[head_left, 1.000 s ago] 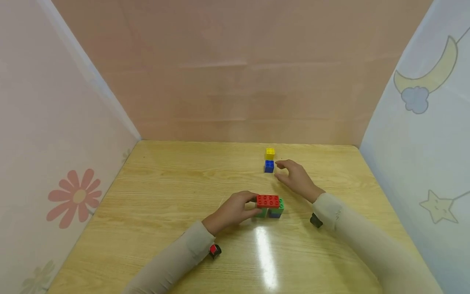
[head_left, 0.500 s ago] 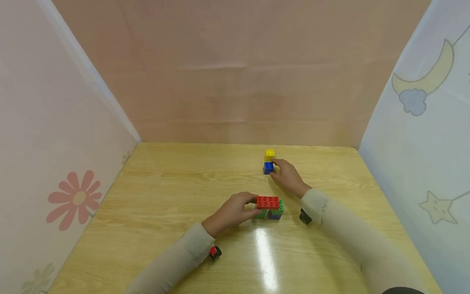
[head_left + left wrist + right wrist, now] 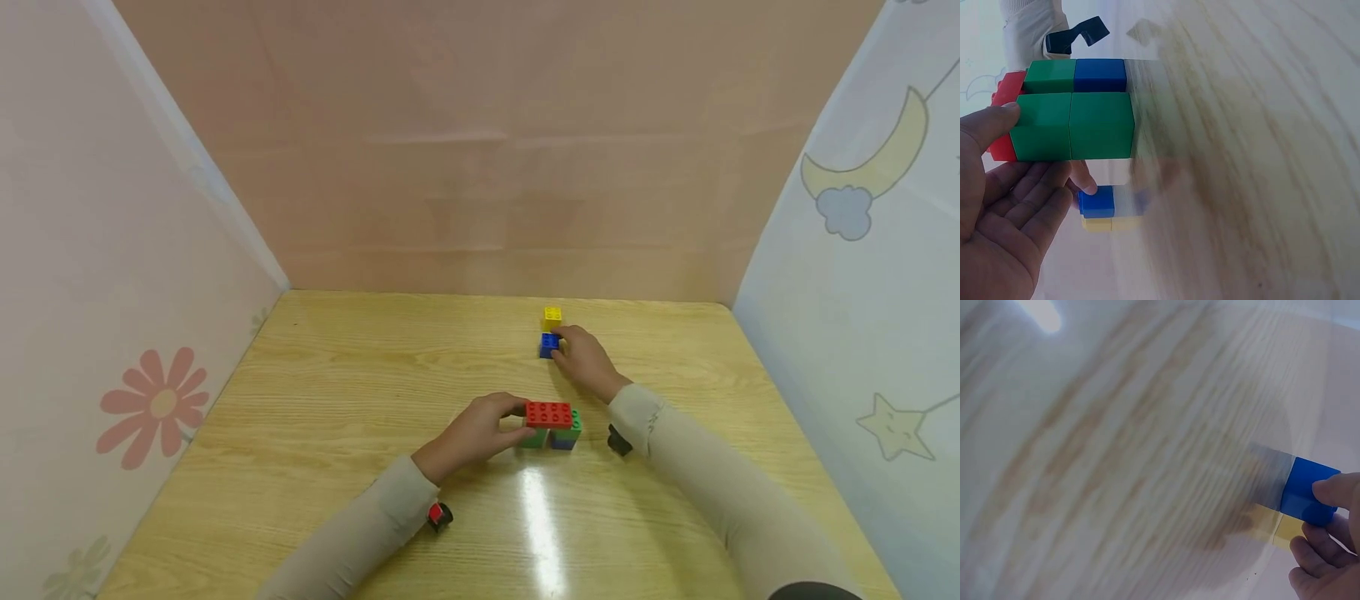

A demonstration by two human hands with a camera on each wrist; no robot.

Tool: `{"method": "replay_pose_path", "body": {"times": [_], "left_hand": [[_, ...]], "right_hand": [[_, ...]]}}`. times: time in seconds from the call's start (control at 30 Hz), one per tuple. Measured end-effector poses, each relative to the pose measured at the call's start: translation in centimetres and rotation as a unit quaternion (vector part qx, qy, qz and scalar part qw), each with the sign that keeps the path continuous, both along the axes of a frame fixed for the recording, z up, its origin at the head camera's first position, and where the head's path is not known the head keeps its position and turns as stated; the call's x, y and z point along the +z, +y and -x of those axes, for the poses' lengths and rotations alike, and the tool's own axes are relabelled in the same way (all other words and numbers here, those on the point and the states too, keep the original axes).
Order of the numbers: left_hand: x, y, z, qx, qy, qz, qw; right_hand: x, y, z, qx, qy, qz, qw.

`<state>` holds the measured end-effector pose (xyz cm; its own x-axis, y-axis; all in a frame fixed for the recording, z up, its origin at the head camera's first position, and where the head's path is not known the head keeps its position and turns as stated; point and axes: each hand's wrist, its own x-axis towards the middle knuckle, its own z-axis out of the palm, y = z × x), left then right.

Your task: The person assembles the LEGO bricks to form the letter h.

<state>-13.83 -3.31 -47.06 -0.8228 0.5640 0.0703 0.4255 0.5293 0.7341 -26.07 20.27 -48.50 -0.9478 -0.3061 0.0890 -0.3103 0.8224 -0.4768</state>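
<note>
Long, pale beige sleeves worn on both arms; left sleeve (image 3: pixel 360 533) creased along forearm, right sleeve (image 3: pixel 712 475) wrinkled near cuff. Both sleeves ended at wrists; left hand (image 3: pixel 476 429) and right hand (image 3: pixel 587 362) left bare. Small black left wrist device (image 3: pixel 444 520) marked with red patch (image 3: pixel 435 512). Black right wrist device (image 3: pixel 619 441) shown as angular, bracket-like in left wrist view. Fabric seen plain, matte.
</note>
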Motion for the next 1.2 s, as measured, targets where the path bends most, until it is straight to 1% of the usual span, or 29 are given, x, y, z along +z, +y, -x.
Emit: {"method": "replay_pose_path", "body": {"times": [0.13, 0.3, 0.43, 0.6, 0.77, 0.9, 1.03, 1.2], "left_hand": [[0.0, -0.1, 0.0, 0.0, -0.006, -0.002, 1.0], [-0.3, -0.1, 0.2, -0.004, 0.001, -0.007, 1.0], [-0.6, -0.2, 0.3, -0.006, 0.005, -0.011, 0.9999], [-0.7, -0.3, 0.3, -0.007, 0.002, -0.015, 0.9999], [-0.7, -0.4, 0.2, -0.005, 0.0, -0.021, 0.9998], [-0.5, -0.4, 0.2, -0.003, -0.003, -0.025, 0.9997], [-0.3, -0.5, 0.2, -0.003, -0.007, -0.031, 0.9995], [-0.3, -0.6, 0.2, -0.003, -0.007, -0.032, 0.9994]], "right_hand": [[0.2, 0.2, -0.2, 0.002, -0.004, 0.002, 1.0], [0.7, 0.8, -0.6, -0.003, -0.01, 0.021, 0.9997], [1.1, 1.4, -0.9, -0.008, -0.01, 0.025, 0.9996], [1.7, 1.9, -1.5, 0.006, -0.001, 0.033, 0.9994], [2.4, 2.1, -2.4, 0.022, 0.008, 0.041, 0.9989], [3.1, 2.2, -3.2, 0.038, 0.025, 0.044, 0.998], [3.9, 2.3, -4.2, 0.05, 0.039, 0.048, 0.9968], [4.8, 2.3, -5.6, 0.059, 0.045, 0.051, 0.9959]]}}
